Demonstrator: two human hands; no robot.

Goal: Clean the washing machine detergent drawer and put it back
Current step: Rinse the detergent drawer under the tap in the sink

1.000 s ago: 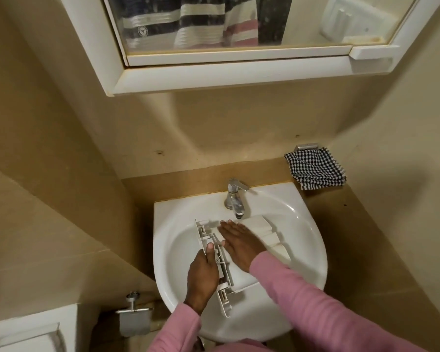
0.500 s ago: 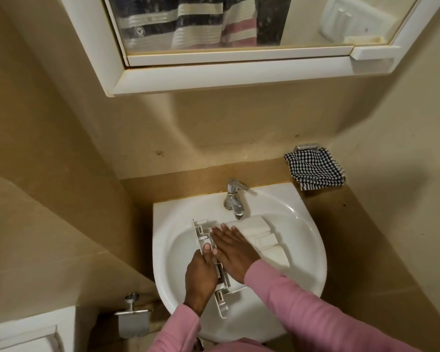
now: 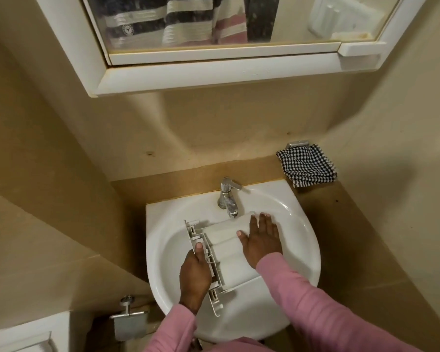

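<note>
We're working on the detergent drawer (image 3: 229,252), which is lying down in the sink (image 3: 302,262) right now. Our left hand (image 3: 194,278) is gripping its grey front panel, thumb (image 3: 199,250) pressing on the edge and the hand wrapping round it. The other fingertips are hidden. Our right hand (image 3: 261,240) is lying flat on the white body with its fingers (image 3: 263,219) straight and relaxed, grabbing nothing, just pressing. The tap (image 3: 228,199) spout is sitting just off the thumb side of those fingertips.

What we're worrying about: a flat palm on slick plastic is probably giving us no real hold. If the left grip loosens, the drawer could skid away from our fingers and knock the basin. Twisting it by the front panel alone might strain those thin ribs. Water hitting that broad flat side could also be bouncing over the rim.

Contents-wise, the sink is holding only the drawer as far as we're seeing, and we can't tell if water is running or pooling. The drawer's compartments seem to be facing away, so any gunk inside is hidden. A checked cloth (image 3: 308,166) is hanging well beyond our right fingertips.
</note>
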